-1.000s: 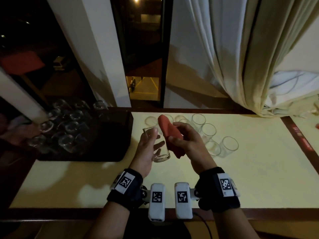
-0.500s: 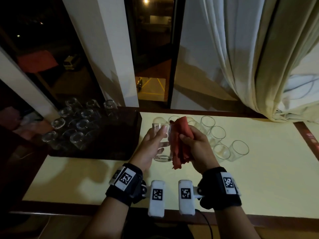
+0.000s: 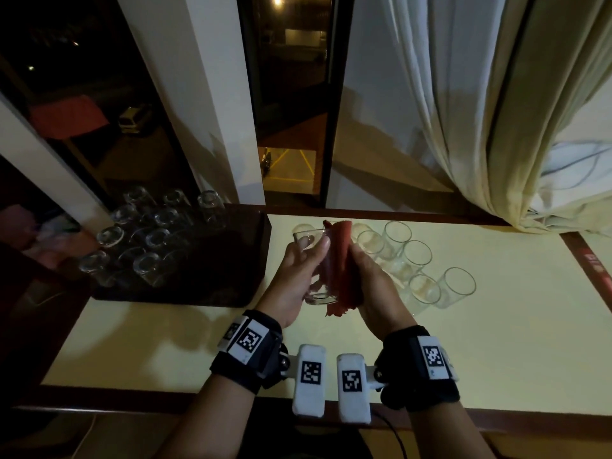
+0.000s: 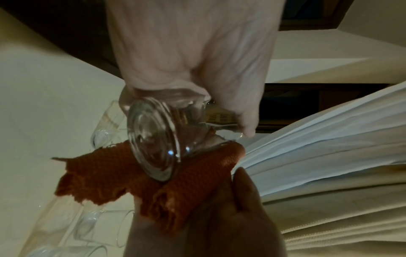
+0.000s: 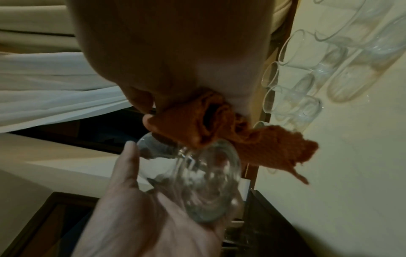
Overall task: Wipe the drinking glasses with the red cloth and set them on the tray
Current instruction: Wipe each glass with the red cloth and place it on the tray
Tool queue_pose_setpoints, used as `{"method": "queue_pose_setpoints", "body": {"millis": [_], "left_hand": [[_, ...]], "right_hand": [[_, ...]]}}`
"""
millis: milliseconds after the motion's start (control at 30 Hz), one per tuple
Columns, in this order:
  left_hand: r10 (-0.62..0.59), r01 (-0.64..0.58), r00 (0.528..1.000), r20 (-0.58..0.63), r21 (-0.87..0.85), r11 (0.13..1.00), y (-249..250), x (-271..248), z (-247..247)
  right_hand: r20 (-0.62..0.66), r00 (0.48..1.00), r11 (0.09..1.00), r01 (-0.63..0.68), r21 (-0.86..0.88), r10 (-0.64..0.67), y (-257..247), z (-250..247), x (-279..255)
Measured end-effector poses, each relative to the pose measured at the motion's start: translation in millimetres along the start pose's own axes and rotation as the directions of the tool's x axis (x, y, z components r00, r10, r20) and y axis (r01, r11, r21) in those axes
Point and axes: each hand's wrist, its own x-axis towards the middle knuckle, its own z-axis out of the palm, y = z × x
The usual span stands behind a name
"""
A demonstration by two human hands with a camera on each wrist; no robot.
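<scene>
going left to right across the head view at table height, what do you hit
tray of upturned glasses → left hand → held glass → red cloth → right hand → upright glasses on the table

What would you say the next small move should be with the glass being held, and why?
Probably turn the glass a little in the left hand so the red cloth, which the right hand presses against its side, reaches unwiped wall. The cloth touches only one side, and the glass is not yet over the tray.
</scene>
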Motion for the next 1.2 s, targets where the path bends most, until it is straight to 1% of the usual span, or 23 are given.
{"method": "queue_pose_setpoints", "body": {"millis": [67, 133, 200, 267, 333, 400, 467, 533, 633, 700, 800, 900, 967, 1000, 1033, 1100, 1133, 1200], "left_hand": [[-0.001, 0.001, 1.000, 0.012, -0.002, 1.000, -1.0, 0.6, 2.7], [0.012, -0.012, 0.999, 0.032, 0.003, 1.000, -0.2, -0.9, 5.8], [0.028, -0.029, 0.999, 0.041, 0.026, 0.999, 0.5, -1.7, 7.1], [0.055, -0.060, 0.997, 0.059, 0.087, 0.994, 1.5, -4.4, 10.0], [0.069, -0.075, 0.996, 0.060, 0.105, 0.992, 2.2, -6.4, 13.4], [0.077, -0.082, 0.995, 0.065, 0.073, 0.994, 3.5, -5.5, 15.1], [0.085, -0.095, 0.990, 0.110, 0.091, 0.991, 8.0, -5.4, 17.0], [0.064, -0.086, 0.988, 0.143, 0.153, 0.984, 10.9, -3.4, 17.4], [0.058, -0.104, 0.985, 0.160, 0.292, 0.951, 13.6, -0.9, 15.7], [0.050, -0.109, 0.982, 0.180, 0.338, 0.935, 11.8, 1.3, 13.0], [0.042, -0.108, 0.975, 0.220, 0.300, 0.948, 10.0, 0.4, 10.5], [-0.007, -0.052, 0.967, 0.256, 0.223, 0.973, 4.2, -0.3, 5.5], [-0.014, -0.032, 0.964, 0.265, 0.168, 0.985, 6.4, -3.3, 3.7], [-0.004, -0.035, 0.966, 0.260, 0.144, 0.989, 8.0, -3.9, 3.9], [0.005, -0.027, 0.973, 0.231, 0.092, 0.995, 10.1, -4.5, 4.7], [0.029, -0.021, 0.986, 0.167, -0.047, 0.999, 11.5, -2.3, 3.8], [0.032, -0.018, 0.987, 0.156, -0.086, 0.996, 12.3, -1.7, 3.4], [0.011, 0.001, 0.988, 0.156, -0.075, 0.997, 11.3, -1.2, 4.1]], "right_hand": [[-0.014, 1.000, 0.999, -0.001, 0.032, 0.002, 2.6, 1.0, -0.2], [0.006, 1.000, 0.996, 0.001, 0.087, -0.002, 2.1, -1.1, -0.5], [0.047, 0.999, 0.984, 0.007, 0.180, -0.016, 2.0, -2.4, -1.8], [0.039, 0.999, 0.957, 0.011, 0.290, -0.024, 2.3, -3.3, -2.0], [0.032, 0.999, 0.929, -0.007, 0.371, -0.005, 0.8, -4.5, -3.7], [0.022, 1.000, 0.939, -0.008, 0.344, 0.000, 1.7, -5.4, -2.9], [0.015, 1.000, 0.951, 0.012, 0.309, -0.017, 1.5, -7.0, -2.8], [0.017, 1.000, 0.941, 0.017, 0.339, -0.024, 1.7, -9.2, -3.2], [0.030, 0.999, 0.902, -0.002, 0.431, -0.012, 1.2, -13.4, -5.3], [0.051, 0.998, 0.906, 0.008, 0.422, -0.032, 2.6, -16.0, -5.7], [0.067, 0.996, 0.918, 0.033, 0.396, -0.065, 0.8, -18.5, -4.5], [0.065, 0.993, 0.908, 0.063, 0.415, -0.098, -1.6, -19.8, -5.9], [0.060, 0.989, 0.899, 0.097, 0.428, -0.135, -3.1, -18.3, -6.8], [0.053, 0.988, 0.905, 0.114, 0.410, -0.148, -3.8, -17.2, -7.0], [0.040, 0.987, 0.918, 0.130, 0.374, -0.156, -4.0, -16.0, -6.2], [-0.005, 0.990, 0.955, 0.140, 0.263, -0.143, -5.9, -12.7, -4.1], [-0.027, 0.991, 0.967, 0.132, 0.218, -0.129, -6.0, -11.5, -2.9], [-0.049, 0.992, 0.979, 0.123, 0.165, -0.117, -5.1, -8.9, -0.9]]}}
